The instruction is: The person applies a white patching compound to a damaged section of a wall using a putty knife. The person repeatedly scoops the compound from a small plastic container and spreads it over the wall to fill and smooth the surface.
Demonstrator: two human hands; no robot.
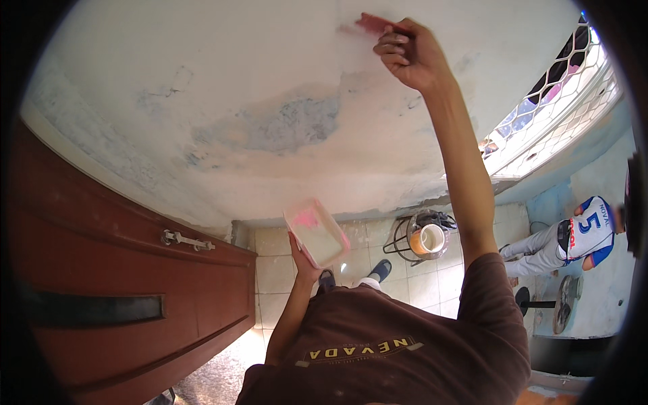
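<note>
My right hand [413, 59] is raised high against the pale wall [250, 47], its fingers wrapped round a flat red hand tool [375, 25]. Motion smears the tool's end, so I cannot tell whether it is a brush or a scraper. Low in front of me, my left hand [306, 266] grips the near side of a shallow rectangular plastic tub [343, 237] with a pinkish rim. Whitish, wet-looking material and a pink patch show inside it. Between the two hands, the wall has a rough grey-blue worn patch [300, 121].
A brown door [128, 270] with a metal bolt stands at left. On the tiled floor, a metal-framed stool [398, 246] bears an orange-and-white bucket [418, 241]. At right are a meshed window [547, 108], a person in a white-and-blue shirt [586, 233] and a standing fan [563, 304].
</note>
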